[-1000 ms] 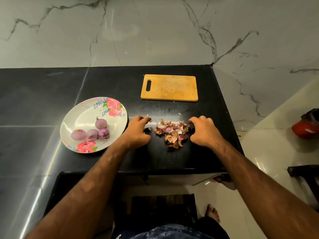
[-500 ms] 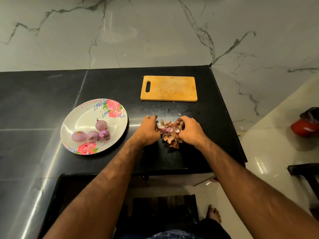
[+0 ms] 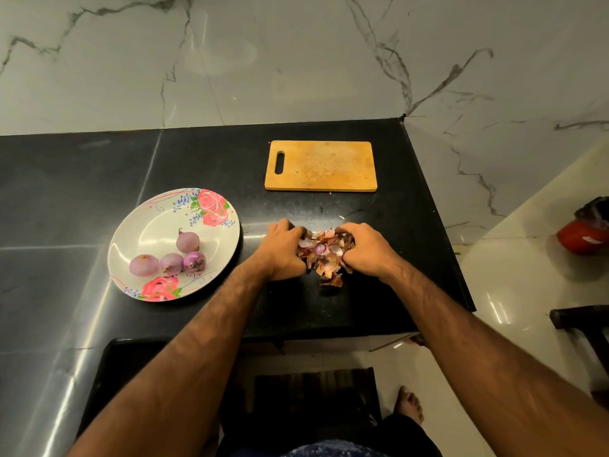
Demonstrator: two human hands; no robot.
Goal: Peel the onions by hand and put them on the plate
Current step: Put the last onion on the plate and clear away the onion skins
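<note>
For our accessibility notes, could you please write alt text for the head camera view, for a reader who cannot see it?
The left hand and right hand curl round a pile of onion skins on a black counter. To the left, a flowered plate holds four peeled onions. A wooden cutting board lies behind the pile.

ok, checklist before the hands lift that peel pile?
1. Four peeled onions on the plate: ok.
2. The left hand curls against the peel pile on its left side: ok.
3. The right hand curls against its right side: ok.
4. Whole pile enclosed: not ok, loose scraps trail out the near side.
5. No onion hidden under the peels: cannot tell.
6. The cutting board lies apart from both hands: ok.
</note>
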